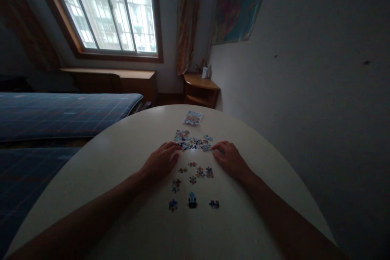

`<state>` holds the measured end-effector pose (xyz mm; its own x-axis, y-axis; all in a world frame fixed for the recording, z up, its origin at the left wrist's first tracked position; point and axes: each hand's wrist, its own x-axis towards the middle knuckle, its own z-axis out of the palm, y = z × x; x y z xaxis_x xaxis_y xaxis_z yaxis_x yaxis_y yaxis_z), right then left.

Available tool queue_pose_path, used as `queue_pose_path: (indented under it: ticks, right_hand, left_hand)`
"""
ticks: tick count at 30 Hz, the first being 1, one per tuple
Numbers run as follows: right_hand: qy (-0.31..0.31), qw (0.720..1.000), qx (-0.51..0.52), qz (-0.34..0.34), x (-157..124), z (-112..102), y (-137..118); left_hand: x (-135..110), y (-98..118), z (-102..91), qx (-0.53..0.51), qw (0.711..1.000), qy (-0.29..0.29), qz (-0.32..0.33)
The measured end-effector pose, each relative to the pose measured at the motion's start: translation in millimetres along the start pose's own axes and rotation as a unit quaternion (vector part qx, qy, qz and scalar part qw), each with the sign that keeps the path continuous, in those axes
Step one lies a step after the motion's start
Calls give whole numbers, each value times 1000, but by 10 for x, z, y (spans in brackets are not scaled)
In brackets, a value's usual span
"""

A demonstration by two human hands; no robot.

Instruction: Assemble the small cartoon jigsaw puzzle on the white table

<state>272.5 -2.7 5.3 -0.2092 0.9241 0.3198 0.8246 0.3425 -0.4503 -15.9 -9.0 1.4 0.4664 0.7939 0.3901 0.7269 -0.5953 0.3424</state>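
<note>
Jigsaw puzzle pieces (193,143) lie in a loose cluster on a round white table (131,138). My left hand (161,159) rests on the tabletop at the cluster's left edge, its fingertips against the outer pieces and its thumb apart. Opposite it, my right hand (230,159) has bent fingers touching the right edge of the cluster. Neither hand appears to grasp a piece. Nearer to me are several separate pieces, among them a blue-and-black piece (192,200), a dark blue piece (173,205) and another piece (214,204).
A small printed picture card (193,118) lies beyond the cluster. To the left is a bed with a blue plaid mattress (67,113). A wooden corner shelf (201,82) stands past the table, and a white wall (292,89) runs along the right.
</note>
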Motion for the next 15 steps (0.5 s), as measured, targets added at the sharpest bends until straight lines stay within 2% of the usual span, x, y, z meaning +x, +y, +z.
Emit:
queue_pose_path:
  ticks: [3,8,11,15]
  right_hand:
    - [-2,1000,5,4,2,-3,-6]
    - [1,1000,11,-2,-4,3,6]
    - [-3,1000,12,0,-7,7,14]
    - [-4,1000,11,1,-11,2,7]
  left_hand:
    - [295,-95,-24,46,999,-5,-21]
    - [815,-278,30,46,998,-19,-41]
    - [999,-336,128,37,998,-39,-45]
    - [1116,-377,235,18,997,-47,-60]
